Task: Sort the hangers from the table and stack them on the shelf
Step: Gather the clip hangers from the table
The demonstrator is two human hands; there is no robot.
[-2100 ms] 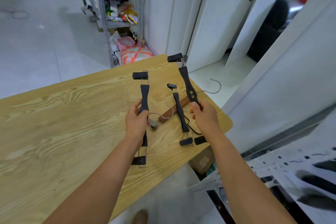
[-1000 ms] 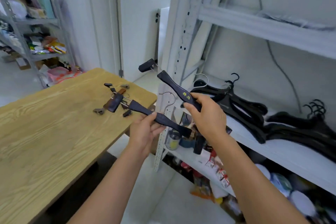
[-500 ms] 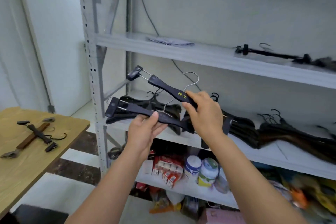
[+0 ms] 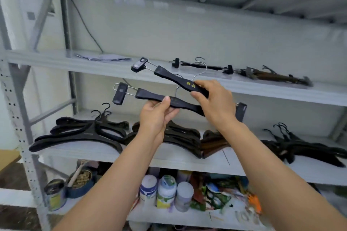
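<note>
- Facing a grey metal shelving unit (image 4: 17, 118), a person holds two hangers in the air before it. The step in hand looks to be the placing: this pair is picked out but not yet stacked.
- On the upper shelf (image 4: 56, 61), the left stretch is bare but for some papers (image 4: 105, 57). Black clip hangers (image 4: 204, 66) and brown wooden clip hangers (image 4: 272, 76) lie in a row toward the right, the likely home for the pair.
- On the middle shelf (image 4: 178, 163), piles of black plastic hangers (image 4: 84, 133) crowd the board and leave little room.
- Higher of the two, the lettered clip hanger (image 4: 176, 79) is gripped at its middle by the right hand (image 4: 214, 103), thumb below and fingers curled over. Its left clip shows in front of the upper shelf's edge.
- Just under it, the plain clip hanger (image 4: 150, 95) is pinched between the thumb and curled fingers of the left hand (image 4: 157, 116), level with the gap between the two shelves.
- The next move calls for lifting both over the front lip and laying them beside their kind, clips aligned.
- Wire hooks could snag on that edge or on the hangers lying there; which hook belongs to which hanger is hard to tell against the clutter.
</note>
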